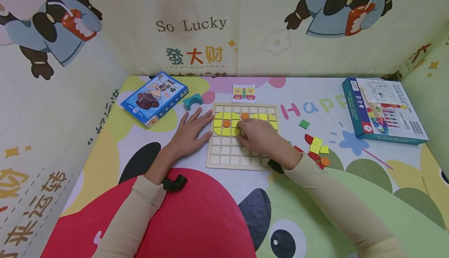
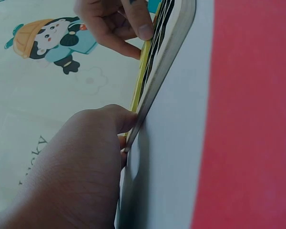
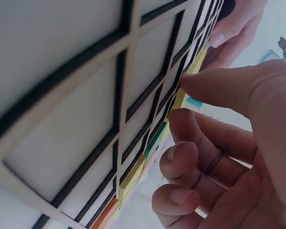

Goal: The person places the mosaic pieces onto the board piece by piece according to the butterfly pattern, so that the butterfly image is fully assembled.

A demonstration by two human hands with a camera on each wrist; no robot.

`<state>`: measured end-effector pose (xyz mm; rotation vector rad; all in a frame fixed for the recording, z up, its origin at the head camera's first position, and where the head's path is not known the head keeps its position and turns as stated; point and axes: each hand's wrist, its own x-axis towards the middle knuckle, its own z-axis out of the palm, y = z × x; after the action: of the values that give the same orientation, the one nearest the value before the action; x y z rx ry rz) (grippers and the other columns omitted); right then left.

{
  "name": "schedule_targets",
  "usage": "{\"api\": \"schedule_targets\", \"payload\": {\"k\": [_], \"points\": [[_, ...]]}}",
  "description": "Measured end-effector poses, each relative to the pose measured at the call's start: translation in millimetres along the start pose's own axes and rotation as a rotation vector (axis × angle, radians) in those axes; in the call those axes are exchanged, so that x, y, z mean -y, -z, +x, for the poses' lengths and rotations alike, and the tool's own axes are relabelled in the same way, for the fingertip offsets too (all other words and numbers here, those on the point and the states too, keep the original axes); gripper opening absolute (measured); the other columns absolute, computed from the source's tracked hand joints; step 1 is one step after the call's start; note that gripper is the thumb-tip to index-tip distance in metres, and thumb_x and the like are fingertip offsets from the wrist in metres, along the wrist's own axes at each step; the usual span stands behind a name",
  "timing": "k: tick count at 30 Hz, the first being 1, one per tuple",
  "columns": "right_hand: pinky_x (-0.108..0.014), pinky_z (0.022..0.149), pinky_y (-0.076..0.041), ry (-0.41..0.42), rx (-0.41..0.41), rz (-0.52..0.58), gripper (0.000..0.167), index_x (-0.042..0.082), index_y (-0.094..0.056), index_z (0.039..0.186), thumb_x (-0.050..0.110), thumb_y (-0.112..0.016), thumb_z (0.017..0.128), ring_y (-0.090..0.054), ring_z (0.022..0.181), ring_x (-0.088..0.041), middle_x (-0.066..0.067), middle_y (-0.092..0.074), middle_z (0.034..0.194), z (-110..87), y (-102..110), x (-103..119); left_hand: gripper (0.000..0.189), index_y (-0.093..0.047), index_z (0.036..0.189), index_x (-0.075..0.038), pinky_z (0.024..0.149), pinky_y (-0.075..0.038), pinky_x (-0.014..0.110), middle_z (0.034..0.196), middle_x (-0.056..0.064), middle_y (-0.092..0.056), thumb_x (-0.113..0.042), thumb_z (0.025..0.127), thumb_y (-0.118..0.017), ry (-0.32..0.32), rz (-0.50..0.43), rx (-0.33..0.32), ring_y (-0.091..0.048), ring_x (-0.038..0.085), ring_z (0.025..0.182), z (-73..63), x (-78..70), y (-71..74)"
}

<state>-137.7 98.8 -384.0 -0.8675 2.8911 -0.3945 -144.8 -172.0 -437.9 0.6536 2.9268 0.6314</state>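
Note:
A wooden grid board (image 1: 224,159) lies on the table, its upper cells filled with yellow tiles (image 1: 262,116) and two orange round tiles (image 1: 227,124). My left hand (image 1: 191,134) rests at the board's left edge with fingers stretched out; the left wrist view shows its thumb against the board's side. Over the board's middle, my right hand (image 1: 259,135) has thumb and index finger bent around a yellow tile (image 3: 179,98) at the grid surface. Its other fingers curl inward. Part of the grid is hidden beneath the right hand. A green tile (image 3: 155,142) shows farther along the board.
Behind the board lies a butterfly pattern card (image 1: 244,93). A blue box (image 1: 154,99) and a teal arch block (image 1: 193,101) are at left. Loose yellow tiles (image 1: 315,145), red pieces (image 1: 309,138) and a green square (image 1: 304,124) lie right; a larger box (image 1: 386,110) stands beyond.

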Motion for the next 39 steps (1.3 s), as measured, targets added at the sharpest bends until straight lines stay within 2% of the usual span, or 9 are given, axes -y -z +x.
{"api": "schedule_targets", "payload": {"k": [4, 11, 16, 19, 30, 35, 39], "points": [[-0.031, 0.065, -0.054, -0.009, -0.002, -0.015, 0.021, 0.007, -0.075, 0.11, 0.023, -0.076, 0.096, -0.063, 0.074, -0.018, -0.004, -0.075, 0.09, 0.8, 0, 1, 0.068, -0.037, 0.166, -0.028, 0.135, 0.001, 0.062, 0.177, -0.008, -0.028, -0.053, 0.104, -0.052, 0.0, 0.0, 0.001, -0.008, 0.025, 0.17, 0.2, -0.3, 0.6], [-0.032, 0.072, -0.06, -0.003, 0.013, -0.007, 0.031, 0.009, -0.077, 0.122, 0.027, -0.077, 0.097, -0.07, 0.086, -0.019, -0.006, -0.08, 0.11, 1.5, -2, 4, 0.068, -0.037, 0.166, -0.028, 0.135, 0.002, 0.062, 0.177, -0.008, -0.028, -0.053, 0.104, -0.052, 0.004, 0.0, 0.001, -0.008, 0.025, 0.17, -0.7, 0.6, 1.0], [-0.029, 0.064, -0.051, -0.042, 0.025, 0.043, 0.034, 0.01, -0.074, 0.125, 0.03, -0.077, 0.097, -0.061, 0.074, -0.017, -0.001, -0.071, 0.083, -5.3, 3, -6, 0.069, -0.036, 0.166, -0.028, 0.135, 0.002, 0.062, 0.177, -0.008, -0.027, -0.053, 0.104, -0.051, -0.002, -0.003, 0.003, -0.007, 0.025, 0.17, -0.3, 1.7, -1.5], [-0.029, 0.064, -0.049, -0.106, 0.03, 0.086, 0.037, 0.01, -0.073, 0.128, 0.03, -0.077, 0.097, -0.058, 0.074, -0.018, -0.001, -0.066, 0.077, -13.5, 11, -20, 0.069, -0.037, 0.166, -0.028, 0.135, 0.002, 0.062, 0.177, -0.008, -0.027, -0.053, 0.104, -0.052, -0.005, -0.007, 0.0, -0.007, 0.025, 0.17, -0.1, 1.3, -1.9], [-0.029, 0.063, -0.054, -0.314, 0.006, 0.129, 0.044, 0.005, -0.069, 0.134, 0.03, -0.075, 0.099, -0.062, 0.08, -0.025, -0.015, -0.074, 0.096, -57.4, 40, -100, 0.069, -0.038, 0.166, -0.027, 0.135, 0.001, 0.062, 0.177, -0.006, -0.029, -0.052, 0.104, -0.053, -0.001, -0.004, -0.004, -0.009, 0.027, 0.17, -1.2, -1.0, 1.0], [-0.029, 0.064, -0.052, -0.374, 0.01, 0.139, 0.045, 0.002, -0.069, 0.132, 0.03, -0.075, 0.099, -0.062, 0.083, -0.027, -0.02, -0.073, 0.102, -78.1, 47, -133, 0.068, -0.038, 0.166, -0.027, 0.135, 0.001, 0.062, 0.177, -0.006, -0.029, -0.051, 0.104, -0.053, -0.004, -0.004, -0.001, -0.009, 0.027, 0.17, -0.6, -0.4, 0.2], [-0.028, 0.065, -0.05, -0.41, 0.052, 0.152, 0.048, -0.001, -0.068, 0.132, 0.031, -0.076, 0.097, -0.062, 0.09, -0.031, -0.024, -0.073, 0.106, -90.4, 49, -150, 0.068, -0.038, 0.166, -0.026, 0.135, 0.001, 0.062, 0.177, -0.006, -0.029, -0.051, 0.104, -0.053, -0.004, -0.006, -0.001, -0.009, 0.027, 0.17, -0.4, -0.6, 0.4]]}}
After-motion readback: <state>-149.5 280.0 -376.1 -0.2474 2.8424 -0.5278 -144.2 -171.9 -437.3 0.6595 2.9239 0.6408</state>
